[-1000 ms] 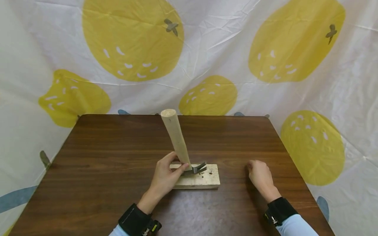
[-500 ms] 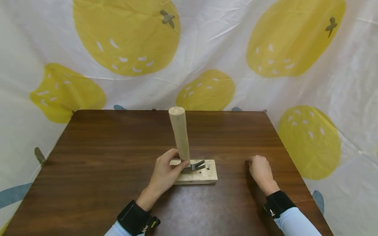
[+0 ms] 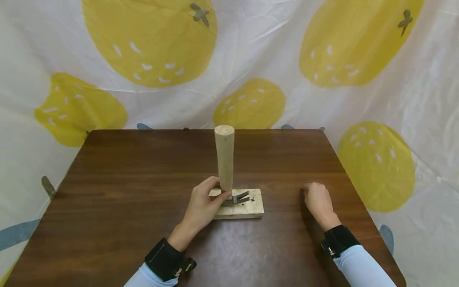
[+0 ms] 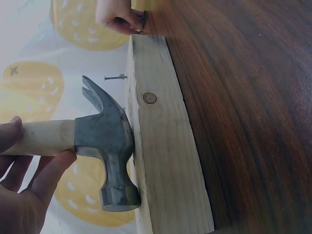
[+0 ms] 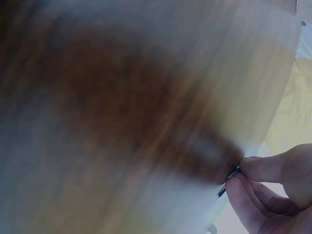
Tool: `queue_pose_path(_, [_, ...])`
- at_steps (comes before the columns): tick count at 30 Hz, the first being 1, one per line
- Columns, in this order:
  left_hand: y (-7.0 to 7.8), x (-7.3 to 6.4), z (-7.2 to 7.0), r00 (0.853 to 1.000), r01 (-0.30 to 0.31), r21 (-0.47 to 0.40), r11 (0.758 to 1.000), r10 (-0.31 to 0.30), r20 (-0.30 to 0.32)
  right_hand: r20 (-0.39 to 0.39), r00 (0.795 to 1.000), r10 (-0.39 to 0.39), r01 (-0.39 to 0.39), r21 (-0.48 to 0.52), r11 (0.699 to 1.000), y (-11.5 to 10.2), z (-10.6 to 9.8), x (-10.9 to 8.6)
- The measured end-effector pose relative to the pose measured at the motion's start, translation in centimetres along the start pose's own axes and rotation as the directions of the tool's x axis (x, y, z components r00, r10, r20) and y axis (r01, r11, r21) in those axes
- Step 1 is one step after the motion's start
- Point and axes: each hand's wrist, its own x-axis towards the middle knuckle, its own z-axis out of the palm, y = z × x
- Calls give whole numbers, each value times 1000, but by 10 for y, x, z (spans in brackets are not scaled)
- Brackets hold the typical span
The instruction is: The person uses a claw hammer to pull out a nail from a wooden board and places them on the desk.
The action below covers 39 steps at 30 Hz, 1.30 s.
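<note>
A claw hammer (image 3: 225, 159) stands head-down on a pale wooden block (image 3: 251, 209), its thick wooden handle pointing up. My left hand (image 3: 200, 205) grips the handle low, just above the head, between thumb and fingers. In the left wrist view the steel hammer head (image 4: 109, 134) lies against the block's top face. A nail (image 4: 115, 77) sticks out of that face, near the claw. To the right of the block, my right hand (image 3: 318, 201) is at the table. In the right wrist view its thumb and fingers pinch a dark, thin nail (image 5: 222, 191), partly covered by the fingertips.
The dark brown wooden table (image 3: 143, 167) extends around the block on all sides. Behind it hangs a white curtain (image 3: 258, 48) printed with yellow fruit. A small dark hole shows in the block's top beside the claw.
The hammer's handle has swung from a leftward lean to nearly upright, with my left hand still gripping it. My right hand stays in about the same place. The head view has tilted slightly.
</note>
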Motion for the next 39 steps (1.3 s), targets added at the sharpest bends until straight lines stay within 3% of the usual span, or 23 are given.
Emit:
queue_pose_path(10, [2,-3,-1,1000,-11,38,999,11,10,31,999,13,-14,15,1000,-7,3,-3])
queue_pose_path(15, [1,-2,0,999,-31,48,998,30,26,-52,993,-105,106,10,994,-13,10,-8])
queue_pose_path(18, [1,-2,2,998,-42,59,997,40,38,-99,961,-259,259,-5,966,-23,14,-13])
queue_pose_path(22, [3,0,5,997,-71,105,992,66,49,-105,881,-462,465,5,885,-46,15,-19])
queue_pose_path(25, [5,2,8,994,-93,136,986,85,66,-102,831,-547,552,21,834,-62,11,-21])
queue_pose_path(35, [8,5,11,994,-102,185,977,92,62,-135,756,-640,654,131,745,-101,0,-30])
queue_pose_path(39, [9,4,12,995,-83,203,976,71,64,-122,739,-663,674,157,722,-108,3,-35])
